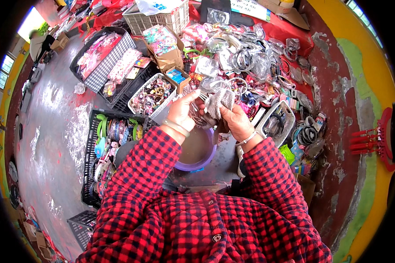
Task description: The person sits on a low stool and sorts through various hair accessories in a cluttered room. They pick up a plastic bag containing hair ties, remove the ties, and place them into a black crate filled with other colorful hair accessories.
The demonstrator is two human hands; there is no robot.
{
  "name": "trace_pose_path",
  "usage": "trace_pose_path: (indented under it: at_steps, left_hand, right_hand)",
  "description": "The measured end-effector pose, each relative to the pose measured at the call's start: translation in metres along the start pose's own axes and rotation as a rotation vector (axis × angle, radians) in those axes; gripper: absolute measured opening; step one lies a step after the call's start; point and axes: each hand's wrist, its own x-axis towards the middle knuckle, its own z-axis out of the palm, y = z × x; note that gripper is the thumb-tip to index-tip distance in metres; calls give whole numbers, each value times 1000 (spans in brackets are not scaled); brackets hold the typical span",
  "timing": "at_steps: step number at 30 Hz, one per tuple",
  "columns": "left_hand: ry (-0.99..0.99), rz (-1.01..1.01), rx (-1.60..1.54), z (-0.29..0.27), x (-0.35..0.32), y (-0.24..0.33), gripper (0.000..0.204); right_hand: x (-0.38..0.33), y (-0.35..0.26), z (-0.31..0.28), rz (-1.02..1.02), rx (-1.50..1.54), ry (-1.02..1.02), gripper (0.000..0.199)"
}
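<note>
Holding a grey textured cloth (219,103) above a purple basin (188,167), pinched between thumb and curled fingers of right hand (239,123); gripping brown strips (200,118) in partly closed left hand (181,115), just beside cloth. Noted beyond: white basket (164,105) of hair accessories (151,94), then heaped, bagged headbands (245,59).

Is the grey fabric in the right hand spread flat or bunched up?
Bunched up: the grey fabric shows gathered folds where the right hand pinches it.
</note>
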Motion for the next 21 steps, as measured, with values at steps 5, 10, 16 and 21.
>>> trace_pose_path:
  at_steps: [5,10,16,21]
  left_hand:
    - [9,59,-137,-11,7,20,8]
    - [-34,34,-158,-8,3,18,7]
    - [-71,21,-114,-5,1,7,12]
    - [-69,29,-7,0,-3,-2,13]
  right_hand:
    - [-6,-16,-9,108,66,-174,29]
    - [-4,-11,-10,39,-26,-229,27]
    - [-3,2,-6,-100,-332,-79,27]
    - [-1,6,7,-184,-271,-58,27]
